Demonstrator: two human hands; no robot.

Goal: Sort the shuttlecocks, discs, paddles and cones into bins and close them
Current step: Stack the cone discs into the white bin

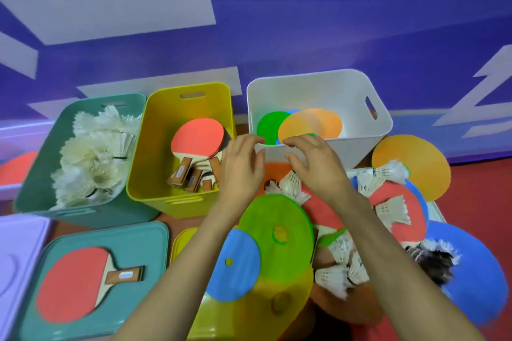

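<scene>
Bins stand in a row against the purple wall: a teal bin at left, a yellow bin in the middle and a white bin at right, all uncovered. A teal lid lies in front of the teal bin and carries one red paddle. A yellow lid lies beside it, partly covered by loose discs.

The unsorted pile occupies the near right area. It contains a large blue disc, an orange disc, a green disc, a yellow disc and a smaller blue disc, with loose shuttlecocks on and between them.

The teal bin holds white shuttlecocks. The yellow bin holds paddles, red face up. The white bin holds a green disc; a blurred orange disc appears above the white bin's interior.

Left hand and right hand hover at the near rim of the white bin, apart from each other, fingers loosely bent, gripping nothing.
</scene>
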